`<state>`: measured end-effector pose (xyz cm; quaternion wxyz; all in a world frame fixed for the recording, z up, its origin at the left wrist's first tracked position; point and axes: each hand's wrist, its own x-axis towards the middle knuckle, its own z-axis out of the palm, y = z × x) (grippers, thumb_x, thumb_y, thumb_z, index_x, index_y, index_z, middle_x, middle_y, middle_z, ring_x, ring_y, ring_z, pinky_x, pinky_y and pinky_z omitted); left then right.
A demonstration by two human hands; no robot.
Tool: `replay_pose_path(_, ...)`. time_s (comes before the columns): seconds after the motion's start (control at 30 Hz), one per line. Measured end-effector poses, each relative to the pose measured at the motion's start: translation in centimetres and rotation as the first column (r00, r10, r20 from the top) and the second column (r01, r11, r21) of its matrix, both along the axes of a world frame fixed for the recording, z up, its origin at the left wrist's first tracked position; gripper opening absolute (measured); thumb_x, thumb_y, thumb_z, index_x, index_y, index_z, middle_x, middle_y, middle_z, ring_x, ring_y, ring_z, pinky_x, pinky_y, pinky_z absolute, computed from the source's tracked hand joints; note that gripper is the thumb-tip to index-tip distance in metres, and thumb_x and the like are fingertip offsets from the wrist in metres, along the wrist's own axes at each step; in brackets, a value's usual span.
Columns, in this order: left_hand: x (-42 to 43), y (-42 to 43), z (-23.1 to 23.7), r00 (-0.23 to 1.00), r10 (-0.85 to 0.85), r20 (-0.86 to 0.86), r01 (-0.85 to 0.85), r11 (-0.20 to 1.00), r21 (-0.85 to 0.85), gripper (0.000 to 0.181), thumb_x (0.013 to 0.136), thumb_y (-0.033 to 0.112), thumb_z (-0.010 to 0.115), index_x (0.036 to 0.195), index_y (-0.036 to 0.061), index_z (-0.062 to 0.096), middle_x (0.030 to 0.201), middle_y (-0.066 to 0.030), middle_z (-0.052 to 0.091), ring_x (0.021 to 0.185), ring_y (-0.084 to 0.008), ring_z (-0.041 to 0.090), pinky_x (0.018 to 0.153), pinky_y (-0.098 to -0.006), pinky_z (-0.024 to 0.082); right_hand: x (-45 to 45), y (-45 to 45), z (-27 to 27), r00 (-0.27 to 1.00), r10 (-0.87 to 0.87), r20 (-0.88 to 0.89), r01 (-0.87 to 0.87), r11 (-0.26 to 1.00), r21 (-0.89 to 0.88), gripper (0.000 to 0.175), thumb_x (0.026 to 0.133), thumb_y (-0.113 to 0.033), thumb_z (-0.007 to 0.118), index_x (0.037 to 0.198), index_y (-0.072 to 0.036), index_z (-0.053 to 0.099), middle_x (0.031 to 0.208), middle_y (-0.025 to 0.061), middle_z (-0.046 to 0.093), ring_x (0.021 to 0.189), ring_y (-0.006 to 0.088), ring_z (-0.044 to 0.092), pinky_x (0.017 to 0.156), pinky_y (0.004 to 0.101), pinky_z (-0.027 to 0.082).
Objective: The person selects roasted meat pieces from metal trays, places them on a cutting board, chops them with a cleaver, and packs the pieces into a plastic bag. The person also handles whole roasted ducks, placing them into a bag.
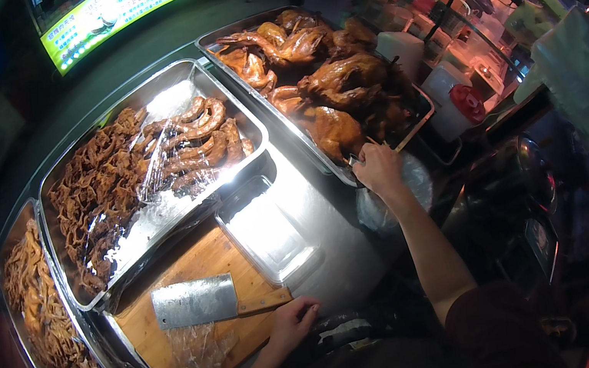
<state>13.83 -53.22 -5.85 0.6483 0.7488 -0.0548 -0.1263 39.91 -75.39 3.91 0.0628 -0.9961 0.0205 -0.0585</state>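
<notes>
My right hand (pixel 380 169) is at the near corner of a metal tray (pixel 283 118) of glossy brown cooked poultry (pixel 353 77). Its fingertips are bent inward beside a small pale piece and thin yellowish ends; whether they grip these is unclear. My left hand (pixel 293 320) rests at the near edge of a wooden cutting board (pixel 206 251), fingers loosely curled and apparently holding nothing. Just beyond it lies a cleaver (pixel 195 302), its wooden handle (pixel 264 301) pointing toward that hand. A crumpled clear plastic sheet (pixel 199 349) lies on the board below the blade.
A large metal tray (pixel 255 126) holds dark cooked meat pieces (pixel 101 181) and curved brown pieces (pixel 205 140) under plastic film. Another tray (pixel 69 321) stands at far left. A clear plastic container (pixel 267 232) overlaps the board. Plastic bags (pixel 417 181) and a red-capped jug (pixel 453 99) are at right.
</notes>
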Motion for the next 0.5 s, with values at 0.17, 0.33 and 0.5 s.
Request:
replay_pose_path(0.17,-3.0,2.2,-0.7,0.969,0.161,0.188,-0.172,0.984,0.047,0.016,0.089,0.011,0.063,0.104,0.0059,0.065,0.085,-0.0074,0.068,0.072,-0.0173,0.065,0.066,-0.0278,0.051,-0.3,1.7,2.0,0.98,0.077,-0.182,-0.08,0.997,-0.007,0.022,0.079,-0.021,0.065,0.095,-0.006,0.067,0.096,0.0134,0.069,0.093,0.0287,0.067,0.082,0.0404,0.052)
replay_pose_path(0.33,-7.6,4.1,1.1,0.924,0.378,0.066,-0.383,0.905,0.184,0.019,0.089,0.011,0.064,0.107,0.0055,0.062,0.083,-0.0081,0.064,0.069,-0.0163,0.061,0.064,-0.0284,0.049,-1.1,0.0,1.0,0.945,0.229,0.233,-0.279,0.936,0.215,0.017,0.088,-0.017,0.062,0.096,-0.003,0.062,0.092,0.0125,0.064,0.085,0.0275,0.064,0.075,0.0379,0.049)
replay_pose_path(0.5,-13.8,5.3,-1.7,0.669,0.671,0.32,-0.743,0.588,0.32,0.011,0.091,0.012,0.059,0.099,0.004,0.06,0.082,-0.01,0.06,0.072,-0.0219,0.06,0.067,-0.0324,0.048,-5.8,3.5,1.8,0.81,0.335,0.481,-0.544,0.736,0.403,0.015,0.093,-0.008,0.056,0.106,-0.001,0.055,0.093,0.0115,0.056,0.079,0.0213,0.058,0.07,0.0335,0.047)
